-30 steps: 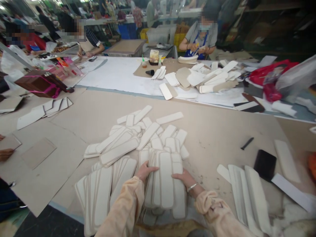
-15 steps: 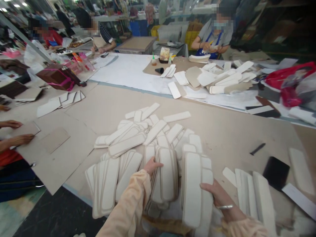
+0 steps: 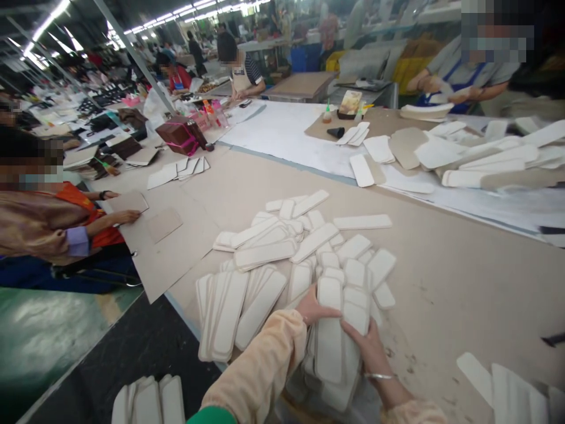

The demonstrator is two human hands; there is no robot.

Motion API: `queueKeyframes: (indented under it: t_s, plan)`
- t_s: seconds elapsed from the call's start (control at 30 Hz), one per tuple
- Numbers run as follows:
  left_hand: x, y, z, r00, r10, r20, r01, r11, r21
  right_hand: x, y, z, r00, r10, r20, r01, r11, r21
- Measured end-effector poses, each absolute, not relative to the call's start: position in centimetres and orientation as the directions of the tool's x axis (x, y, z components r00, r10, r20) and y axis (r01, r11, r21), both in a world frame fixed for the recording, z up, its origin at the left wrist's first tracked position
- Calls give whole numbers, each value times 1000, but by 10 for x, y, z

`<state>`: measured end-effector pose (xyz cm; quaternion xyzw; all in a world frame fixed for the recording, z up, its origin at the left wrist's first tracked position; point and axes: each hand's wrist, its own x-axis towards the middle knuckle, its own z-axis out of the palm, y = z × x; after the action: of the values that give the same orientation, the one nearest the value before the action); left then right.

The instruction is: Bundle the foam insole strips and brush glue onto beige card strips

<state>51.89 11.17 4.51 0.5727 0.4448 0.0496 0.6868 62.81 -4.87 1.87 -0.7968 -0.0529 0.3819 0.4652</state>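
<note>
Head view gives me the left hand (image 3: pixel 312 307) and the right hand (image 3: pixel 369 343) closed around a bundle of white strips (image 3: pixel 330 335) at the near edge of the table (image 3: pixel 428 253), thumbs almost meeting over the top faces and fingers along the 2 outer sides; the fingertips underneath are hidden from me. What worries me most is slipping: the bundle is made of at least 2 uneven columns, so if the squeeze comes only from the sides, I judge that the inner strips could slide down or fan out. Too hard a squeeze might bow them and pop a few loose. Just beyond the fingers lies a jumbled pile (image 3: pixel 265 253), its nearest pieces touching or almost touching the bundle, and a forward push could wedge ends together or drag strays in. To the left, the fanned strips (image 3: pixel 230 318) lie close to the left sleeve (image 3: pixel 265 347), whose loose cloth could sweep them crooked. The bracelet (image 3: pixel 379 376) on the right wrist might snag an edge. Lower left, more strips (image 3: pixel 148 403) stand on a dark surface (image 3: pixel 132 335), where a careless elbow could knock them over.
</note>
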Motion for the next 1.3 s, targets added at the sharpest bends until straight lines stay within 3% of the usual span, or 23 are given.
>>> queueKeyframes:
  t_s: [0.1,0.3,0.57,0.67,0.77,0.9,0.97,1.07,1.2,1.3]
  plan:
    - [523,107,44,611,604,-512,428,292,855,630,-44,23,670,434,-602,-355,-525,-774]
    - [531,100,50,611,610,-504,472,229,851,627,-36,32,554,530,-642,-595,-287,-751]
    - [540,100,86,692,645,-324,461,-50,886,626,-37,43,627,584,-516,-583,-89,-808]
    - [546,98,99,707,623,-334,475,-70,877,637,-47,58,640,642,-423,-496,-75,-865]
    - [558,85,103,732,588,-344,395,45,918,654,-67,79,650,682,-335,-350,-123,-929]
    - [577,40,88,752,518,-407,240,360,901,676,-105,110,712,615,-340,-182,-306,-934]
    - [587,10,75,758,443,-478,240,492,837,683,-127,126,767,537,-351,-67,-477,-876]
    - [603,-34,58,797,346,-496,231,584,778,693,-158,144,826,419,-378,66,-737,-673]
    - [622,-69,37,846,365,-389,264,347,900,699,-178,150,842,358,-404,192,-898,-395]
    - [626,-74,22,782,456,-426,384,187,904,694,-172,135,810,413,-417,303,-903,-306]
